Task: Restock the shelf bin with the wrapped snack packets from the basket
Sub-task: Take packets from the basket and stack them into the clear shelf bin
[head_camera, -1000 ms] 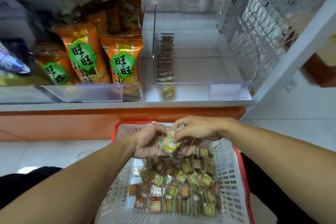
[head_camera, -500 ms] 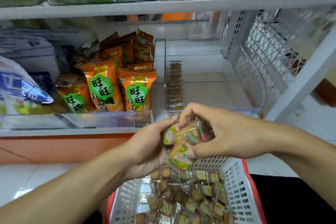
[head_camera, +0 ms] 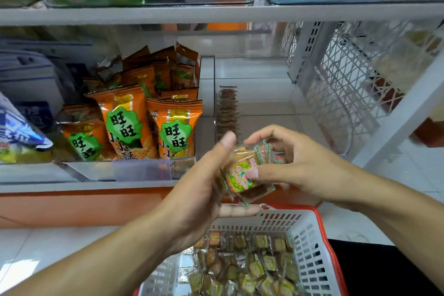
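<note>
A person's two bare hands are raised in front of a shop shelf, sharing a small stack of wrapped snack packets [head_camera: 242, 173]. The left hand [head_camera: 201, 190] cups the stack from its side, the thumb standing up along the near edge and the fingers curled underneath. The right hand [head_camera: 286, 163] pinches the same stack from the other side, thumb pressed on the front wrapper and fingers curved over the top. Neither hand is spread open; both are closed around the packets.

Directly beyond the hands, on the shelf, sits a clear plastic shelf bin [head_camera: 254, 94]. It holds only one thin row of packets [head_camera: 227, 110] standing along its left wall, just past the left thumb; the rest of its floor shows bare. To the left of the hands, a neighbouring bin is full of orange snack bags [head_camera: 149, 118].

Below the hands, close to the person, is a white basket [head_camera: 310, 240] with a red rim. Many wrapped packets lie loose in it [head_camera: 252, 267], covering its bottom.

Judging by this, the restocking is at an early stage: one row is in place, a handful is held up near the bin's front but not yet in it, and most of the stock is in the basket, so many more trips look likely.
</note>
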Available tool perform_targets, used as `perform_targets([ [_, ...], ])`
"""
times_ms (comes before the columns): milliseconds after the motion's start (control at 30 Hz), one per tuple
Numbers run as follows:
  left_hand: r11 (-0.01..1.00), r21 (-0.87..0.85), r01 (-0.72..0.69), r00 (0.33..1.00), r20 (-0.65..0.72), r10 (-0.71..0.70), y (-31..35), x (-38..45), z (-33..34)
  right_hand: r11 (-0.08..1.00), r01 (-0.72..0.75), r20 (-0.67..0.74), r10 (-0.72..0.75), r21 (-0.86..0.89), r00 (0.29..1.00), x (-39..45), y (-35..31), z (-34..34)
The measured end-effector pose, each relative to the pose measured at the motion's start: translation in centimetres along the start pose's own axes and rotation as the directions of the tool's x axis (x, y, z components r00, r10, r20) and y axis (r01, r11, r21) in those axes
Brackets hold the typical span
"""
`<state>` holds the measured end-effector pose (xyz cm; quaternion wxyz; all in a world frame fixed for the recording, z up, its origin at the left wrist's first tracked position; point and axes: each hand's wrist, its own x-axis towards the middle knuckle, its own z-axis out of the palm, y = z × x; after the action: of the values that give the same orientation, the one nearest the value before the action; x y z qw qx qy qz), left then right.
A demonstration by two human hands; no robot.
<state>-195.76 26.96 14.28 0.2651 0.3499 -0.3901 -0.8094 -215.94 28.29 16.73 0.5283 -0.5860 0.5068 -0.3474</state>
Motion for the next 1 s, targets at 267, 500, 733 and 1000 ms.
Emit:
perform_targets([
  [267, 0.994, -0.106, -0.02, 0.986, -0.167, 0.002, -1.5, -0.4, 0.8, 0.904, -0.283, 0.22, 0.22, 0.321, 0.95, 0.0, 0.4, -1.1],
  [500, 0.981, -0.193, -0.03, 0.97, -0.243, -0.018, -2.3, -0.7, 0.8, 0.93, -0.264, 0.074, 0.253, 0.257, 0.964, 1.1, 0.3, -1.1],
  [733, 0.987, -0.119, -0.108, 0.953, -0.296, 0.069, -2.5, -0.7, 0.1, 0.92, -0.262, 0.079, 0.25, 0.292, 0.965, 1.7, 0.8, -0.4],
  [1000, 0.98, -0.133, -0.149, 0.926, -0.366, 0.091, -2.0, -0.5, -0.4, 0.976, -0.148, -0.107, 0.166, 0.159, 0.98, 2.2, 0.8, -0.8],
])
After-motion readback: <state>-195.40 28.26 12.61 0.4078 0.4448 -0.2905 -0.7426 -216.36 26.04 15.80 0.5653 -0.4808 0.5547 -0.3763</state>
